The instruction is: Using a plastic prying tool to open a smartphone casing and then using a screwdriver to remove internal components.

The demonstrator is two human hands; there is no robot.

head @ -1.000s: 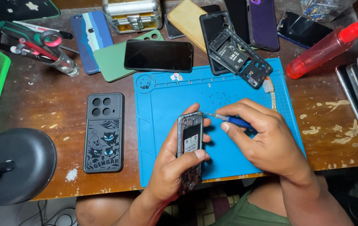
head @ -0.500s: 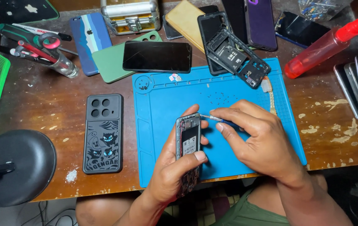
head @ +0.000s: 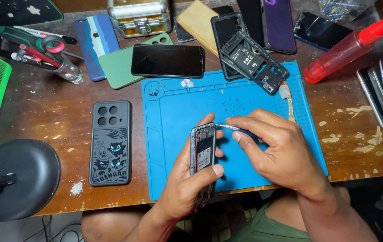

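The left hand [head: 187,179] is closed around an opened phone [head: 202,154], thumb across its lower face, fingers behind its frame; the phone is held tilted above the near part of the blue work mat [head: 178,116], back cover off, internal board and a white label exposed. The right hand [head: 276,152] is pinched narrowly on a small screwdriver [head: 232,128]; its metal shaft points left and the tip meets the phone's upper right edge. Only a little of the blue handle shows between the fingers.

Step in hand, as judged: working a fastener at the top of the phone's frame; whether it is being loosened or tightened cannot be told. Many tiny screws [head: 238,104] lie loose on the mat just beyond the hands. The next move calls for a steady left grip, the tip kept square in the screw head, and light turning pressure; a slip could score the board.

On the desk [head: 34,112]: a dark printed phone case [head: 110,142] left of the mat; a black phone [head: 168,60] lying on a green case [head: 115,67]; a stripped phone frame [head: 254,60] at the mat's far edge; a red squeeze bottle [head: 350,47] to the right; a round black lamp base [head: 17,183] at the near left corner.
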